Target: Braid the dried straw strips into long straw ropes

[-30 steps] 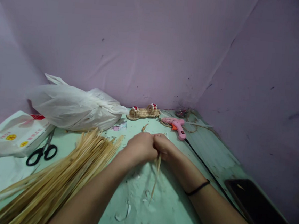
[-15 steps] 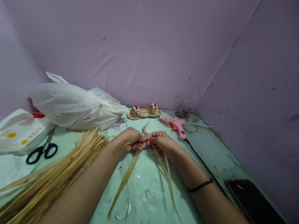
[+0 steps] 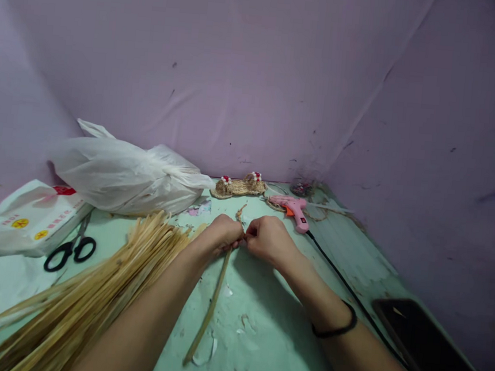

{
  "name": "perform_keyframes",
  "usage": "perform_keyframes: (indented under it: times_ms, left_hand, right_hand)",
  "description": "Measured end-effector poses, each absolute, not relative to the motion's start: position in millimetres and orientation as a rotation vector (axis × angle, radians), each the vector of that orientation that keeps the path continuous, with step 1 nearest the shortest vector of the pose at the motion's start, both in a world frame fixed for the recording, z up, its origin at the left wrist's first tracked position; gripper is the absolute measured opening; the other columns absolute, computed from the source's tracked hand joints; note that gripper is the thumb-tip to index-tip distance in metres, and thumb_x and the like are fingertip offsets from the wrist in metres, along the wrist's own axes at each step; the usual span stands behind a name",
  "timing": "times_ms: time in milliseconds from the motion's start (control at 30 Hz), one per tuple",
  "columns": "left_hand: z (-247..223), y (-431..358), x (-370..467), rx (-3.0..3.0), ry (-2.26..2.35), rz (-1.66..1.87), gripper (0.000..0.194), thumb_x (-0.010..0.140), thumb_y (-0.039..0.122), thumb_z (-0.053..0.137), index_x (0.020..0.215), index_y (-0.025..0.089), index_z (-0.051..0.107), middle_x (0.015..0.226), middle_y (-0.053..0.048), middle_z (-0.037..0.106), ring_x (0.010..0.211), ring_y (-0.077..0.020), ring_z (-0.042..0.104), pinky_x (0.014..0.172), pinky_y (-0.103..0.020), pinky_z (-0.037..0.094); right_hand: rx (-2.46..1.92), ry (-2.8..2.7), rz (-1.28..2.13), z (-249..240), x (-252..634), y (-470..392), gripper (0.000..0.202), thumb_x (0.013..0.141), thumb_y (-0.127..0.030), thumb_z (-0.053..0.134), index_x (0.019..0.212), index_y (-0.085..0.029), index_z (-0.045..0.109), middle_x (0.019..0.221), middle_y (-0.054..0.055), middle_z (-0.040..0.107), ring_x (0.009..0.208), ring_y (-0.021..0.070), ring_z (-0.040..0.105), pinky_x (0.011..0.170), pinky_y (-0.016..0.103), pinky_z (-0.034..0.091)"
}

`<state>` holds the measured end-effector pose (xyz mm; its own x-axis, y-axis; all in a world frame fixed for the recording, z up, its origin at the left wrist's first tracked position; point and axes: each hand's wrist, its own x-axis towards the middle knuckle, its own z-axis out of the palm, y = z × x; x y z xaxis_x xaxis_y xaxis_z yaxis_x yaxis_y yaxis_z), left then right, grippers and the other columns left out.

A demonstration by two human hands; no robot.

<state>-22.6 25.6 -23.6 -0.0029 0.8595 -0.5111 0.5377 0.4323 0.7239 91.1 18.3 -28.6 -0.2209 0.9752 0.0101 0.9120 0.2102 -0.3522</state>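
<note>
Here's your left hand (image 3: 226, 234), curled closed around the straw-coloured strand (image 3: 212, 306), and your right hand (image 3: 270, 241) pinched tight on it just beside, tips nearly meeting, the exact hold hidden behind your knuckles. The strand's knotted tip pokes out beyond your hands toward the table's (image 3: 277, 338) back edge; its tail slants toward the front edge, which is out of frame.

Left of your forearm runs the bundle of dried strips (image 3: 104, 288), cut off at the bottom. Past it, black-handled scissors (image 3: 83, 250), blades partly under the white package (image 3: 36, 219) by the left edge: yellow circles, red print too small for you to read surely. Behind sits a knotted white bag (image 3: 131, 178), contents hidden. Along the back edge, a woven piece (image 3: 239, 188) with red-and-white beads, then a pink glue gun (image 3: 288, 205). Over at your right edge, a dark phone-like slab (image 3: 428, 345) fades into shadow.
</note>
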Motion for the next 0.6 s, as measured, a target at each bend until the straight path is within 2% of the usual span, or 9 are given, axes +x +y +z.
perform_keyframes:
  times_ms: [167,433,600]
  left_hand:
    - [-25,25,-20,1.109,1.657,0.471,0.017,0.051,0.007,0.047,0.038,0.015,0.039,0.026,0.003,0.03,0.027,-0.0052,0.027,0.033,-0.019,0.018]
    - [-32,32,-33,1.047,1.524,0.495,0.012,0.048,0.011,0.046,0.038,0.014,0.04,0.027,0.003,0.032,0.026,-0.0039,0.024,0.031,-0.018,0.014]
    - [-36,36,-46,1.133,1.41,0.463,0.008,0.047,0.011,0.05,0.042,0.013,0.045,0.032,0.004,0.036,0.027,-0.0031,0.026,0.031,-0.018,0.012]
  right_hand:
    - [-1.959,-2.213,0.255,-18,84,6,0.023,0.066,-0.028,0.052,0.072,-0.012,0.068,0.071,0.015,0.066,0.066,0.0207,0.059,0.052,0.025,0.031]
    - [-1.888,-2.374,0.205,-13,65,-15,0.022,0.072,-0.021,0.047,0.077,-0.015,0.068,0.072,0.013,0.065,0.066,0.0198,0.059,0.053,0.025,0.033]
    - [-1.8,-2.305,0.336,-11,79,-3,0.023,0.071,-0.032,0.05,0.07,-0.016,0.067,0.065,0.009,0.064,0.061,0.0168,0.056,0.049,0.023,0.03]
